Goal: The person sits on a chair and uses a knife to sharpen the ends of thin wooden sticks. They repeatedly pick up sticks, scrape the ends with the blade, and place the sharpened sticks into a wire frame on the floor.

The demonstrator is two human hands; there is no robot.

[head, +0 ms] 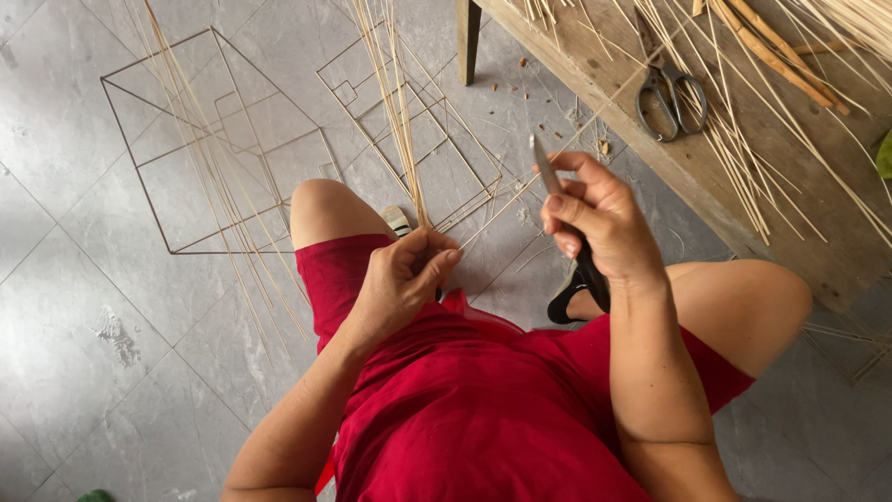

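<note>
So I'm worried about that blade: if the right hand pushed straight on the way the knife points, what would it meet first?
Probably the wooden bench edge with its loose bamboo strips; the knife in the right hand points up towards it, though depth is unclear.

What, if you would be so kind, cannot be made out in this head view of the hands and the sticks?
- Knife: handle hidden inside the right hand.
- Thin sticks: lower ends hidden by the left hand fingers; tops cut off by the upper edge.
- Wooden table: cut off at the right edge.

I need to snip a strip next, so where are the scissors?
The scissors lie on the wooden bench at upper right of the head view, among loose bamboo strips, beyond the right hand.
</note>
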